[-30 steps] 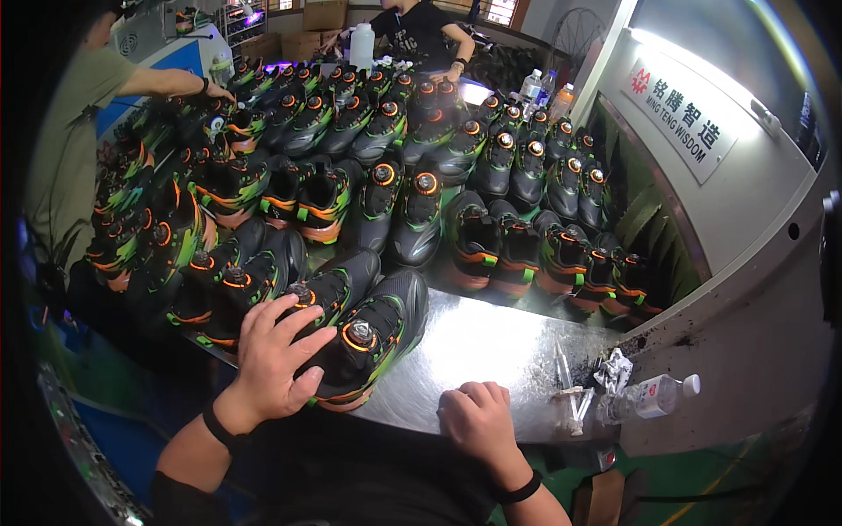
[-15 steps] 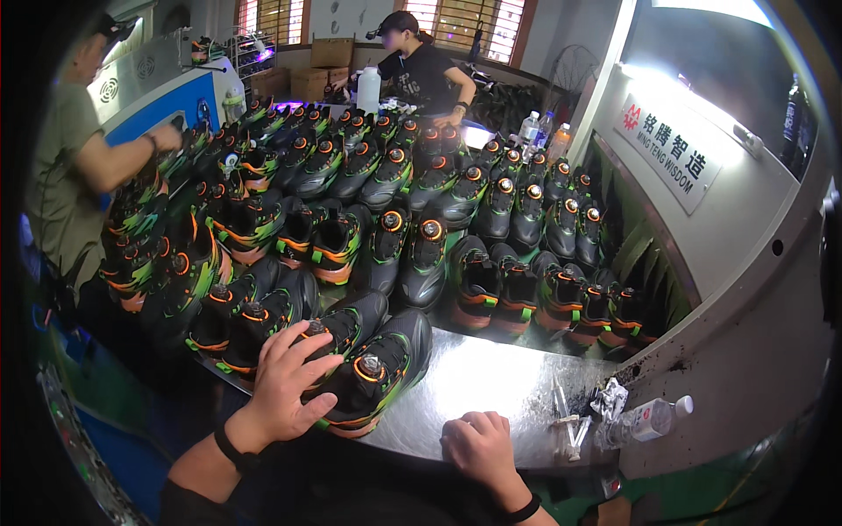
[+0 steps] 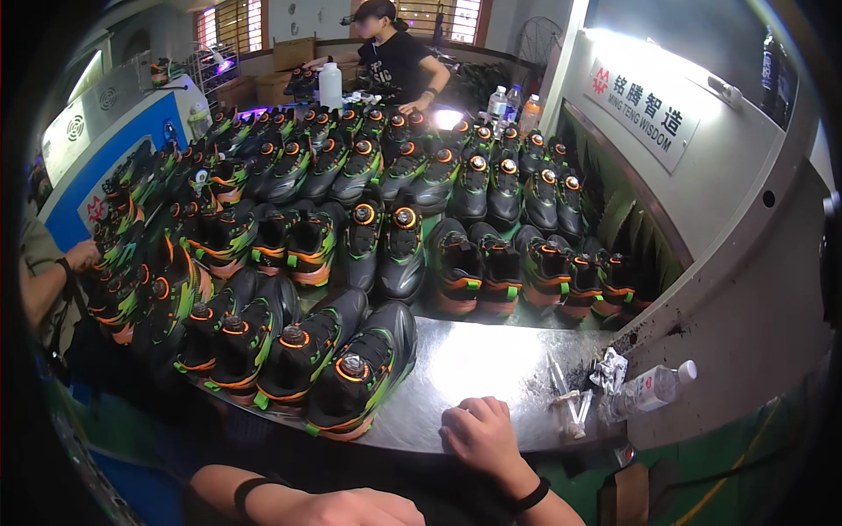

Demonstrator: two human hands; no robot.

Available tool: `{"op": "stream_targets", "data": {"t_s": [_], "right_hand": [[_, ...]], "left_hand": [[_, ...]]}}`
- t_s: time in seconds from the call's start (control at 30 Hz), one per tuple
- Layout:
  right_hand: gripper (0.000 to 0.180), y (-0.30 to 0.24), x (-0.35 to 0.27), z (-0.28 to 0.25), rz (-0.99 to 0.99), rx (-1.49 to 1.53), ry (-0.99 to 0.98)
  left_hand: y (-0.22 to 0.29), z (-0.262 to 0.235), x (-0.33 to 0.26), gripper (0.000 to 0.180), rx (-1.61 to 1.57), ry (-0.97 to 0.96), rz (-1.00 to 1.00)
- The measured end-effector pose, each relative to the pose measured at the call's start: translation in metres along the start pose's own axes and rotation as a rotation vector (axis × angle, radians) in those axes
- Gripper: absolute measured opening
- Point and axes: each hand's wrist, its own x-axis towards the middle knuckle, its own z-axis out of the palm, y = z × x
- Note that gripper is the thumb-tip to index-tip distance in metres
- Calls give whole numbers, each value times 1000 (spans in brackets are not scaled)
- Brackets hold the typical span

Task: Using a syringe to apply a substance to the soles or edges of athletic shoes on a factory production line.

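My left hand (image 3: 364, 507) is low at the lower edge of the view, in front of the metal table (image 3: 474, 351). Its fingers are cut off, so its grip does not show. My right hand (image 3: 481, 434) rests on the table's front edge with curled fingers, and whatever they may hold is hidden. Closest to my hands stands a black sneaker (image 3: 373, 373) with green and orange trim and a round clear dial on its tongue. Beside it to the left is a matching sneaker (image 3: 303, 355) with an orange-ringed dial. Neither hand touches a shoe.
Many more such sneakers (image 3: 403, 254) stand in rows across the table. Glue-like syringes (image 3: 566, 394), crumpled foil (image 3: 609, 370) and a clear bottle (image 3: 651, 390) lie at the right. A person (image 3: 395, 66) stands at the far side; another person's hand (image 3: 83, 255) is at left.
My left hand has left the near sneakers and dropped to the lower edge. My right hand stays on the table edge. The person at left has lowered an arm; the view has shifted.
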Motion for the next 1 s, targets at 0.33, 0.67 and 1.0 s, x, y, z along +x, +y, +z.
{"op": "stream_targets", "data": {"t_s": [0.33, 0.67, 1.0], "right_hand": [[27, 6, -6, 3, 86, -11, -61], [24, 9, -7, 4, 94, 33, -35], [22, 7, -6, 3, 49, 37, 3]], "left_hand": [[-15, 2, 11, 39, -206, 10, -97], [-38, 12, 25, 30, -449, -33, -195], [-37, 12, 29, 33, -494, -32, -201]]}}
